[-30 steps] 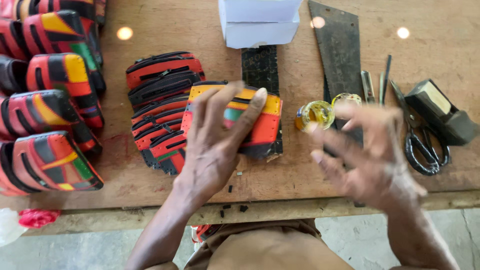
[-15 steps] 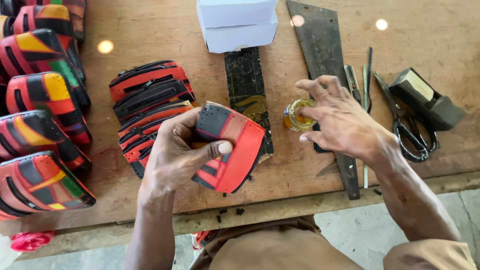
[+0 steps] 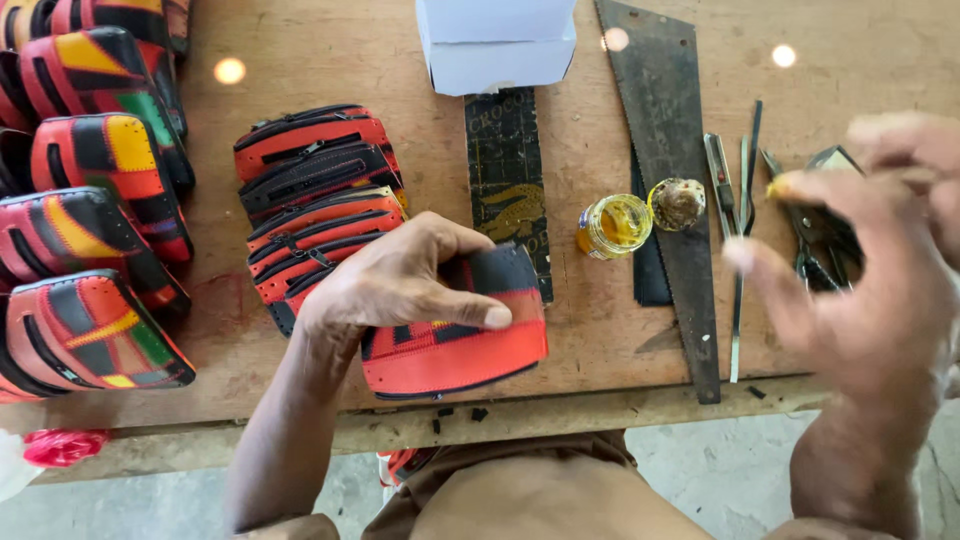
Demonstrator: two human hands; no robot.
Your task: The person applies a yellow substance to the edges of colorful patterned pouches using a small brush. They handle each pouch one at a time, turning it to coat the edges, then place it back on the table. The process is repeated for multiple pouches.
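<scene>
Pouch point(image 3: 455, 345), red and black, was gripped by the left hand point(image 3: 395, 285) at the worktop's point(image 3: 600, 340) front edge; the blurred right hand point(image 3: 870, 300) was raised, fingers spread, near the scissors point(image 3: 820, 235).

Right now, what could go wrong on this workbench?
The open yellow glue jar stands between the left hand, which holds a red and black leather pouch, and the blurred right hand; a careless pass might tip it. The dark saw blade lies beside it, bare, and could nick fingers.
</scene>
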